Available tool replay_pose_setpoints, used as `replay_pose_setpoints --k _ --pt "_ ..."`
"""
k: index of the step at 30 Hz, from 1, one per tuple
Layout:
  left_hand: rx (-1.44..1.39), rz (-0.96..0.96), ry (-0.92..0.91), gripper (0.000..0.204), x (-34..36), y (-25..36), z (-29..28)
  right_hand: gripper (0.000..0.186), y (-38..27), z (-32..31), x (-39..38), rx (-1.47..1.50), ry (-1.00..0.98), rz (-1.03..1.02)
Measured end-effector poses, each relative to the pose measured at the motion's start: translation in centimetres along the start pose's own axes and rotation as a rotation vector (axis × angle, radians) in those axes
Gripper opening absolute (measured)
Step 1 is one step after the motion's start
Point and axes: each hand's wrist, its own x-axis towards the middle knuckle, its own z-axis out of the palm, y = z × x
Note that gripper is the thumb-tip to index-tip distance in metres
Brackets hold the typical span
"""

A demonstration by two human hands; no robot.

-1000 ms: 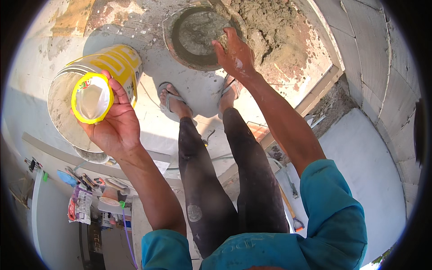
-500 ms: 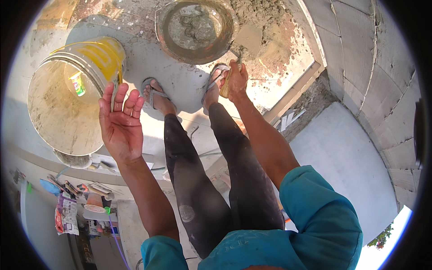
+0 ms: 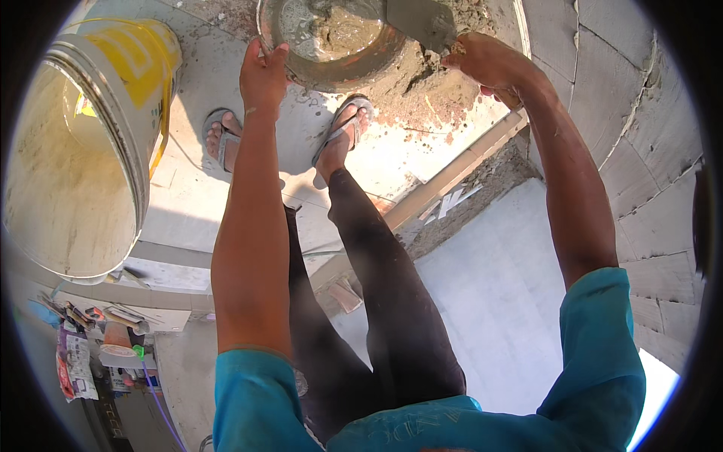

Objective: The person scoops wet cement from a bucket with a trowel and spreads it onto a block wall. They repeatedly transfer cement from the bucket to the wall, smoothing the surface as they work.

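My left hand [image 3: 263, 83] grips the near left rim of a round basin [image 3: 350, 71] with wet grey mortar [image 3: 335, 30] inside. My right hand [image 3: 497, 64] is closed on a trowel with a wooden handle; its muddy blade [image 3: 418, 22] lies over the basin's right rim and the spilled mortar [image 3: 429, 83] beside it. To my left a large white and yellow bucket [image 3: 139, 68] lies tilted, its mouth toward me, with a small yellow cup [image 3: 83, 109] inside, partly hidden.
My sandalled feet [image 3: 343, 132] stand below the basin. Grey block wall [image 3: 640, 151] rises at the right, beside a pale smooth slab [image 3: 489, 264] and a rubble-strewn edge [image 3: 459, 203]. At the lower left are tools [image 3: 113, 316] and a printed bag [image 3: 75, 361].
My left hand let go of the yellow cup, now in the bucket, moved up and right and took the basin's rim. My right hand took the trowel and raised it rightward to the mortar.
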Motion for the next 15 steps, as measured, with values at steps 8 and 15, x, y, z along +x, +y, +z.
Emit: replay_pose_setpoints --k 8,15 --pt "0.248 0.217 0.096 0.050 -0.6 2.5 1.8 0.023 -18.1 -1.6 3.0 -1.104 0.195 -0.435" --pt "0.127 0.109 0.068 0.047 0.4 1.4 1.2 0.035 -6.8 -1.6 -0.3 -0.852 0.601 -0.684"
